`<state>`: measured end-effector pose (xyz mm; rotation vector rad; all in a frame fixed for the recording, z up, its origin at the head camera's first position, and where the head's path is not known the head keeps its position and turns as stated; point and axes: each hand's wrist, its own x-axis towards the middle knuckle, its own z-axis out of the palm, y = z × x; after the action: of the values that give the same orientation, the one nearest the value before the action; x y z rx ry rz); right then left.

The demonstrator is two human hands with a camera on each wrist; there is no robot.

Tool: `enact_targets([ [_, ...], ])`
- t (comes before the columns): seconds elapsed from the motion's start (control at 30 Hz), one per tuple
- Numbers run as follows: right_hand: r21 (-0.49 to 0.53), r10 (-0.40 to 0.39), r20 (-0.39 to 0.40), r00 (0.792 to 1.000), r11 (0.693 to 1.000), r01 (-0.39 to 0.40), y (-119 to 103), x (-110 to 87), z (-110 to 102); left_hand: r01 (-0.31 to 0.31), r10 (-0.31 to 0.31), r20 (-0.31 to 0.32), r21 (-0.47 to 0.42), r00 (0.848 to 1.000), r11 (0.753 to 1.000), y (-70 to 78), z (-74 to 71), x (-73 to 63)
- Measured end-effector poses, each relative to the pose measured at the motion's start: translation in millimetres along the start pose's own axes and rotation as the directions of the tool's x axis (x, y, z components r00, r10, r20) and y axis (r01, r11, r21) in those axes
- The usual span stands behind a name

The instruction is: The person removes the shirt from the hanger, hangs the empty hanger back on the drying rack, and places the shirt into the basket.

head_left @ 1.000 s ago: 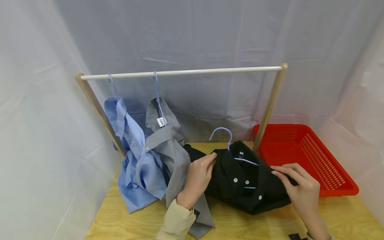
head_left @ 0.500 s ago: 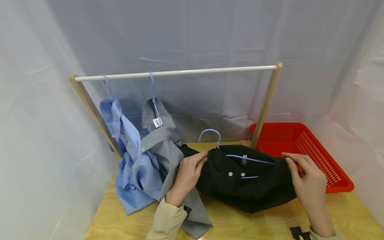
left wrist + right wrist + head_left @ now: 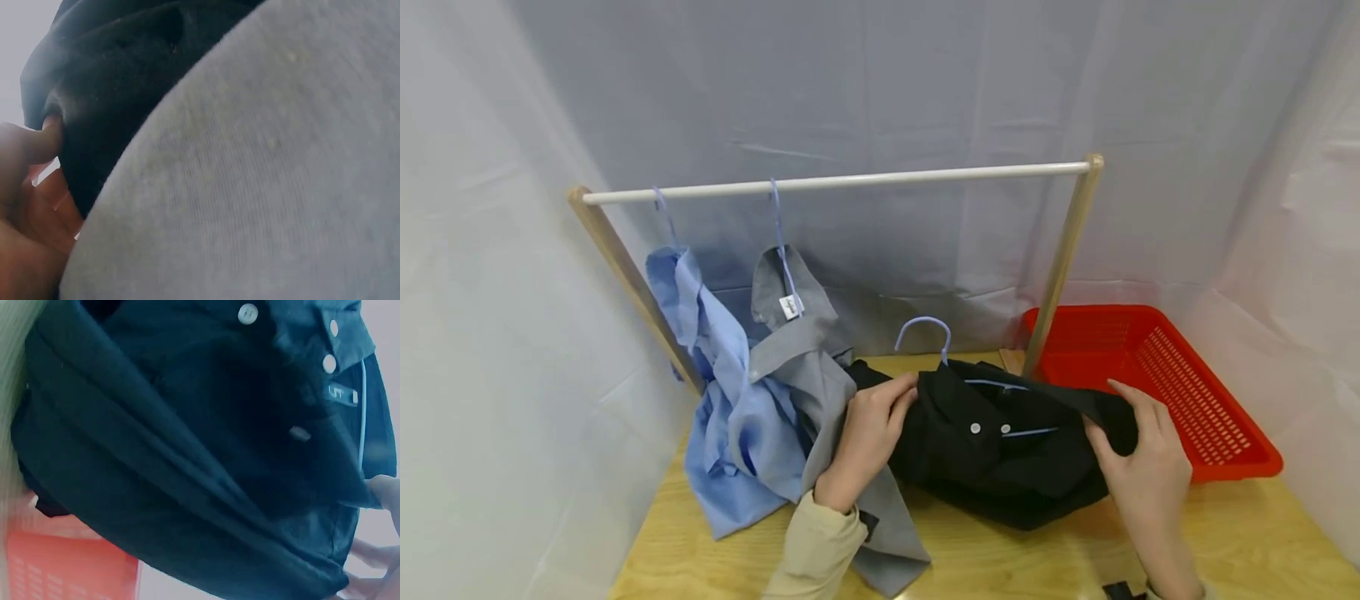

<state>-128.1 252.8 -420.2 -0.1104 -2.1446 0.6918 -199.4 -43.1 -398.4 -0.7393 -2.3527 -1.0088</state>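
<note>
A black shirt (image 3: 1037, 475) with white buttons lies bunched over the table, a light purple hanger (image 3: 927, 322) inside it with its hook sticking up. My left hand (image 3: 871, 433) pinches the shirt near the collar's left side. With thumb and fingers my right hand (image 3: 1142, 454) grips the shirt's right front edge, which folds over toward the collar. In the right wrist view a size label (image 3: 342, 394) and part of the hanger show at the neck opening. Grey cloth fills much of the left wrist view, beside the thumb pressing the black fabric (image 3: 125, 94).
A rack with a white rail (image 3: 865, 179) and wooden legs stands behind. From it hang a blue shirt (image 3: 730, 417) and a grey shirt (image 3: 812, 367) on purple hangers, the grey one draping past my left wrist. A red basket (image 3: 1217, 400) sits at the right.
My right hand moved out to the right with the shirt's edge, then back left, folding the edge over. The hanger's hook shifted left in view. My left hand keeps its pinch.
</note>
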Motion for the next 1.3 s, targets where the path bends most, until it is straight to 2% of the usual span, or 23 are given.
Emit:
enact_targets([
  [0.23, -0.127, 0.112, 0.099, 0.989, 0.987, -0.099, 4, 7.8, -3, -0.014, 0.014, 0.0, -0.026, 1.0, 1.0, -2.6, -1.6, -1.5],
  [0.37, -0.169, 0.161, 0.112, 0.981, 0.976, -0.141, 5, 12.0, -1, -0.031, 0.031, -0.006, -0.042, 0.999, 0.999, -3.5, -2.3, -2.1],
  [0.57, -0.15, 0.136, 0.063, 0.989, 0.981, -0.125, 4, 16.2, 4, -0.044, 0.044, -0.003, -0.037, 0.999, 0.998, -2.0, -0.7, -2.9],
  [0.8, -0.134, 0.128, 0.023, 0.992, 0.983, -0.123, -2, 18.8, 11, -0.06, 0.059, -0.013, -0.033, 0.998, 0.998, 5.8, 9.2, -4.8],
  [1.03, -0.091, 0.082, -0.034, 0.996, 0.992, -0.085, -1, 20.4, 11, -0.039, 0.038, -0.042, -0.033, 0.998, 0.999, 7.4, 12.1, -2.7],
  [1.3, -0.058, 0.104, -0.018, 0.994, 0.993, -0.105, 3, 20.2, 5, 0.007, -0.01, -0.047, -0.067, 0.999, 0.998, -1.5, 5.9, -2.2],
])
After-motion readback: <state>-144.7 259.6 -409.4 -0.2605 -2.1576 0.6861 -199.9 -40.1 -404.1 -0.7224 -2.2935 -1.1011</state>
